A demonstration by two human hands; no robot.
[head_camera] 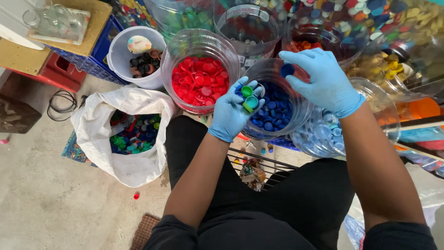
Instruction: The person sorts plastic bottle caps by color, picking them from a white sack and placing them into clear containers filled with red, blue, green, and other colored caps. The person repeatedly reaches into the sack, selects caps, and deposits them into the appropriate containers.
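Both my hands wear blue gloves. My left hand cups a small handful of bottle caps, green and blue ones, at the rim of a clear jar of dark blue caps. Over that same jar, my right hand pinches one dark blue cap between thumb and fingers. A clear jar of red caps stands just left of my left hand.
A white sack of mixed caps lies open on the floor at left. A white bucket with dark caps, a jar of pale blue caps and more jars of sorted caps crowd the back. A blue crate and wooden boards stand at far left.
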